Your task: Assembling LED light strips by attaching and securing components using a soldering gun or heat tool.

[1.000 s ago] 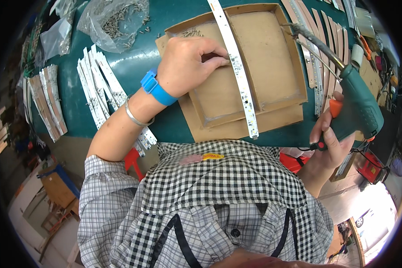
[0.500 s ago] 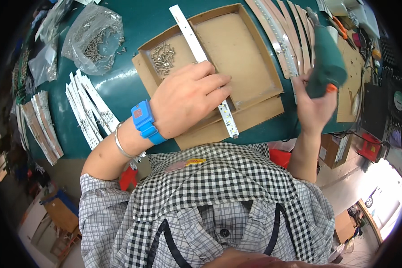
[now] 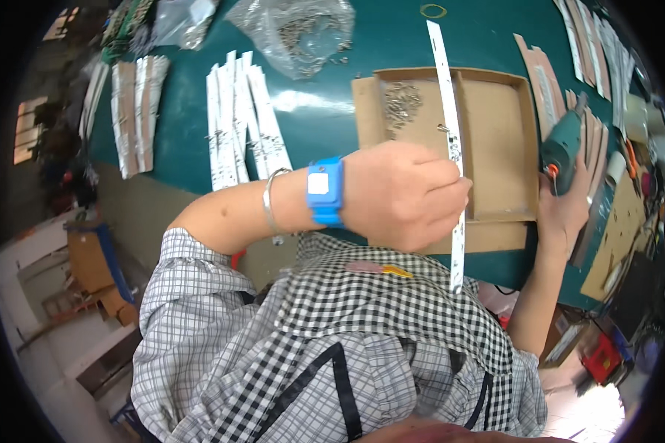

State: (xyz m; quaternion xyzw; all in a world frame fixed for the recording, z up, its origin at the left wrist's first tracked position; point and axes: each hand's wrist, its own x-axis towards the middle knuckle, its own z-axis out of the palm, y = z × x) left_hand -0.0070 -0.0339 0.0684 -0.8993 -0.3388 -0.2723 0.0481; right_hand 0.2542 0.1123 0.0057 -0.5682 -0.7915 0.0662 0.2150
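Observation:
My left hand [image 3: 406, 196], with a blue watch-like band on its wrist, grips a long narrow white strip [image 3: 443, 77] between its fingers. The strip lies across a shallow cardboard tray [image 3: 501, 220], its near end over my checked apron. Small dark parts dot its middle, and a screw-like piece [image 3: 442, 128] sits at its edge. Off to the right, my right hand [image 3: 565, 210] is closed around a green power screwdriver [image 3: 563, 144] with an orange part; its tip points away from me. Small metal screws [image 3: 401, 107] lie heaped in the tray's left part.
Bundles of white strips [image 3: 233, 122] lie on the green table [image 3: 314, 88] left of the tray, with brown-and-white ones [image 3: 137, 114] farther left. A clear bag of screws [image 3: 303, 37] is at the back. More strips [image 3: 543, 88] lie right; a yellowish ring [image 3: 433, 10] lies behind the tray.
The view has swung left, so the table's things appear farther right. The white strip has come nearer to me, its near end now past the tray. Both hands keep their holds.

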